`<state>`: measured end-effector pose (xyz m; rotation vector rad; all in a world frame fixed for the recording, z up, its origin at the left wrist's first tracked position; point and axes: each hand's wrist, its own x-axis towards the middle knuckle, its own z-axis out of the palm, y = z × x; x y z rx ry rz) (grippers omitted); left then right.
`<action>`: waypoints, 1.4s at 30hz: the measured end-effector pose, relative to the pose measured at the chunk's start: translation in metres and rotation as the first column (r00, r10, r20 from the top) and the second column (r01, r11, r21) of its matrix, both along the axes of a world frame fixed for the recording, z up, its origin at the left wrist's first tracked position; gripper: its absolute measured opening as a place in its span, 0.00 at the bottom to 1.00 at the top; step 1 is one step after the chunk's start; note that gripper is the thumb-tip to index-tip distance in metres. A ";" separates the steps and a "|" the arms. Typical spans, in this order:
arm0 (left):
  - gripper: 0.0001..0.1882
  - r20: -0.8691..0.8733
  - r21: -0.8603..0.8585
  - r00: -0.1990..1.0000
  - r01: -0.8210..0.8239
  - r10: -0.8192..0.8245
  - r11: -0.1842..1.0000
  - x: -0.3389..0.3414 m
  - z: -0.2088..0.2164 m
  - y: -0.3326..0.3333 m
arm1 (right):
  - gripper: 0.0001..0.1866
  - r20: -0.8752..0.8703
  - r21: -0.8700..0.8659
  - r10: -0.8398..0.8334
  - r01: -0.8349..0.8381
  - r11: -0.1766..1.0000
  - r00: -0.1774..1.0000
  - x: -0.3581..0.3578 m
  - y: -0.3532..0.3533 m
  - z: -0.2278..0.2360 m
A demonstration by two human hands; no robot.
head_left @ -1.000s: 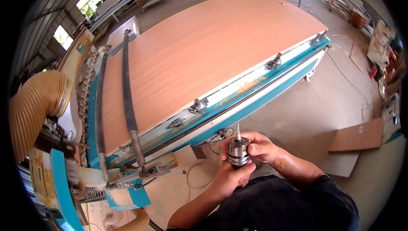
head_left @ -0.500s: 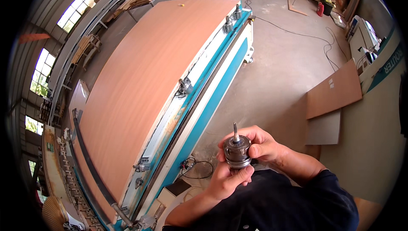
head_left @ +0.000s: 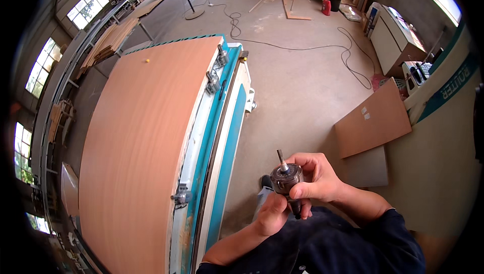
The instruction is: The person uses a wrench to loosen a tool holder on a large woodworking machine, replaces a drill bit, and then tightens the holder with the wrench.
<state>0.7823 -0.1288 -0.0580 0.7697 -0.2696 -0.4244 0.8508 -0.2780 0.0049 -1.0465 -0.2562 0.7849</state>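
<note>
Beside our grey workshop floor (head_left: 302, 87), a large, flat, wood-grain panel (head_left: 138, 148) is lying toward nine o'clock on a teal-and-white metal machine bed (head_left: 229, 158). At five o'clock, our bare left hand (head_left: 272, 214) is cupping a round, dark-metal tool holder (head_left: 285, 176) from below; at four, our bare right hand (head_left: 318, 180) is gripping its side, probably keeping its slim metal bit (head_left: 280, 157) clear. Since the earlier frame, we are facing further right and the holder is tilting, showing its dark lower end (head_left: 296, 210).
</note>
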 end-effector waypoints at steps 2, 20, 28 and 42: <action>0.36 -0.014 -0.019 0.999 0.049 -0.049 0.999 0.051 0.005 -0.001 | 0.28 0.048 -0.083 -0.081 0.085 0.993 0.996 0.042 0.000 0.005; 0.26 -0.086 0.062 0.984 0.165 -0.159 0.984 0.565 0.002 -0.089 | 0.31 0.519 -0.247 -0.456 0.637 0.730 0.723 0.520 -0.093 -0.013; 0.28 -0.127 -0.177 0.981 0.125 -0.149 0.976 0.792 0.020 -0.087 | 0.29 0.433 -0.296 -0.325 0.474 0.829 0.841 0.757 -0.083 0.019; 0.35 -0.176 -0.284 0.961 0.160 -0.215 0.945 1.157 0.062 -0.005 | 0.22 0.262 0.078 -0.193 0.178 0.981 0.946 1.127 0.000 0.013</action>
